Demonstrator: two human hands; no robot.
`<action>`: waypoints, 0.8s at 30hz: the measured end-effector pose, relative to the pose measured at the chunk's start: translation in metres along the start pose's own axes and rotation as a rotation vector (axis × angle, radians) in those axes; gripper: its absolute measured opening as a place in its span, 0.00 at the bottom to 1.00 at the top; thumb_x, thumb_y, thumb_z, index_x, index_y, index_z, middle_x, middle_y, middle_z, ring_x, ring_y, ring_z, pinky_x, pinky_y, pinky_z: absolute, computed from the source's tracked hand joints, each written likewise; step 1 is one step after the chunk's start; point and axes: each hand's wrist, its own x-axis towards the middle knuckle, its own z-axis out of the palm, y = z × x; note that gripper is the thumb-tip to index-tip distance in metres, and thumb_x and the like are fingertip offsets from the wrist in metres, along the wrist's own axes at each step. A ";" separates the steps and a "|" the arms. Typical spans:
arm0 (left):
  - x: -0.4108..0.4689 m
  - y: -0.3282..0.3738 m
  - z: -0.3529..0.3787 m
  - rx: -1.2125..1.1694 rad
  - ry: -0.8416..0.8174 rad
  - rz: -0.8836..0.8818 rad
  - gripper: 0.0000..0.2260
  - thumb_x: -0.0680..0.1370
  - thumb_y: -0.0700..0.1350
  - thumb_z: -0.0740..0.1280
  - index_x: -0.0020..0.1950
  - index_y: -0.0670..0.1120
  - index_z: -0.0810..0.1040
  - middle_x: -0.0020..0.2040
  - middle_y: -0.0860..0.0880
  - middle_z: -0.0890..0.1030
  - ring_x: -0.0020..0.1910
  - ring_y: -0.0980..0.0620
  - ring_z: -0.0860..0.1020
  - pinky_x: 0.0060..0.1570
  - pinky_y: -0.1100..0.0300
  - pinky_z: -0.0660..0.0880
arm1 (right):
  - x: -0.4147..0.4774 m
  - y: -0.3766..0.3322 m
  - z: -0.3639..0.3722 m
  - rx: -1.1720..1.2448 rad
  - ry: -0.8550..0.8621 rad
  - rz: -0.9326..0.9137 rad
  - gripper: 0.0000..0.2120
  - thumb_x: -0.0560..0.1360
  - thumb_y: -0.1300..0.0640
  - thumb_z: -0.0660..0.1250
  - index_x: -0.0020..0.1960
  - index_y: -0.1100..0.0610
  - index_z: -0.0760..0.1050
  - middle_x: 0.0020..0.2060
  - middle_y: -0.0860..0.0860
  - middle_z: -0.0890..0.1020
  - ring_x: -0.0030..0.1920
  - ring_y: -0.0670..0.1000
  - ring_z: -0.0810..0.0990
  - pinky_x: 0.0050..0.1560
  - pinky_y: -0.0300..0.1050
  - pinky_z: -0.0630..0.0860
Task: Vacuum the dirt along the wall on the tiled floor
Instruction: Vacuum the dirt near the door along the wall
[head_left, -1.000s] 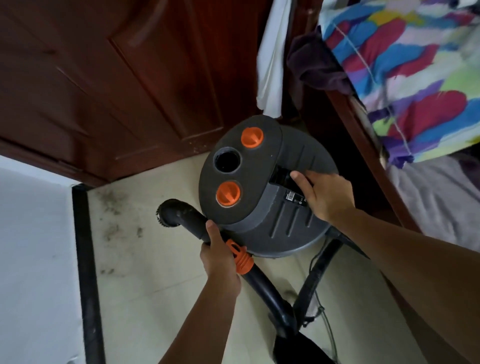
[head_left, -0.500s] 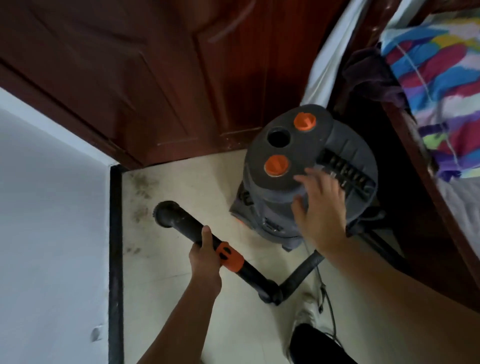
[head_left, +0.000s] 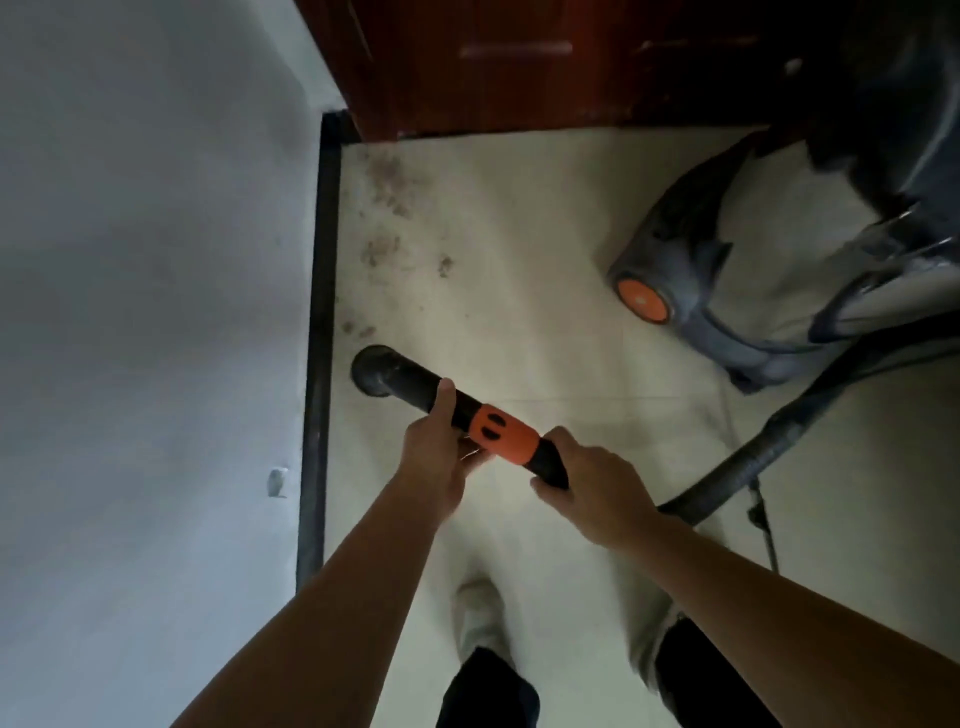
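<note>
Dirt (head_left: 387, 205) sits on the tiled floor (head_left: 519, 312) beyond my grips, along the black skirting (head_left: 319, 291) by the left wall (head_left: 156, 260). The nearest specks are just past the wand (head_left: 410, 384) mouth. Grey-brown smudges, scattered. Left grip (head_left: 436, 462) is curled round the wand ahead of the orange collar (head_left: 506, 436); right grip (head_left: 587, 488) is wrapped round it behind.

The wand (head_left: 501, 436) ends just beside the wall (head_left: 156, 312), dirt (head_left: 387, 182) ahead, the vacuum cleaner (head_left: 696, 270) off right.
</note>
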 end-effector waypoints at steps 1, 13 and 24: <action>0.019 -0.013 -0.011 0.072 -0.010 0.013 0.20 0.82 0.56 0.60 0.54 0.39 0.77 0.50 0.39 0.83 0.50 0.42 0.82 0.48 0.51 0.79 | 0.008 0.007 0.017 0.023 0.024 0.003 0.16 0.77 0.48 0.66 0.60 0.54 0.68 0.39 0.51 0.79 0.40 0.58 0.81 0.38 0.47 0.72; 0.257 -0.153 -0.147 1.219 0.241 0.428 0.23 0.81 0.58 0.57 0.55 0.40 0.78 0.51 0.41 0.80 0.51 0.42 0.79 0.51 0.54 0.73 | 0.167 0.151 0.137 0.305 0.316 0.264 0.09 0.73 0.56 0.71 0.50 0.58 0.74 0.36 0.58 0.80 0.36 0.60 0.81 0.37 0.48 0.77; 0.337 -0.213 -0.246 1.365 0.637 0.980 0.19 0.75 0.48 0.56 0.52 0.36 0.79 0.54 0.37 0.78 0.50 0.37 0.78 0.46 0.48 0.79 | 0.226 0.157 0.176 0.398 0.248 -0.017 0.06 0.72 0.59 0.71 0.43 0.56 0.74 0.33 0.56 0.80 0.29 0.53 0.78 0.32 0.48 0.75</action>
